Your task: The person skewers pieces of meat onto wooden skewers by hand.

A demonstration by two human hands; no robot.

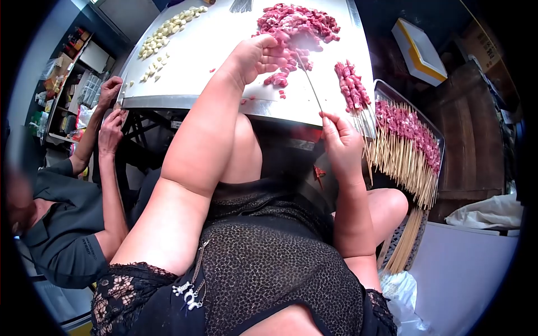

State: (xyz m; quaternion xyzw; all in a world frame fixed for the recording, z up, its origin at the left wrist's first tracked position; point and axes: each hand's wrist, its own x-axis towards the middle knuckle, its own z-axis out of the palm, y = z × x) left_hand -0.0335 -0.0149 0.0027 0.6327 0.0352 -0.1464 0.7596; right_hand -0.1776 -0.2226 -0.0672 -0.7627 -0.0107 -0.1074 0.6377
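Note:
My left hand [259, 59] reaches over the white table [190, 78] at the near edge of a heap of raw pink meat pieces [297, 22]. Its fingers look spread and lie against the meat; whether a piece is caught between them is hard to see. In my right hand [341, 140], just off the table's front edge, thumb and fingers pinch the lower end of a thin skewer [312, 84]. The skewer slants up and left toward the meat, where glare blurs its tip. Beside it, at the table's right side, lies a small bunch of meat skewers [352, 87].
Right of the table, a metal tray [440, 137] holds many loaded skewers [406, 140]. Below it are bare sticks [404, 241]. Peeled garlic cloves [168, 33] lie at the table's left. Another person's hands [110, 120] are at the left corner. A white foam box [419, 51] stands far right.

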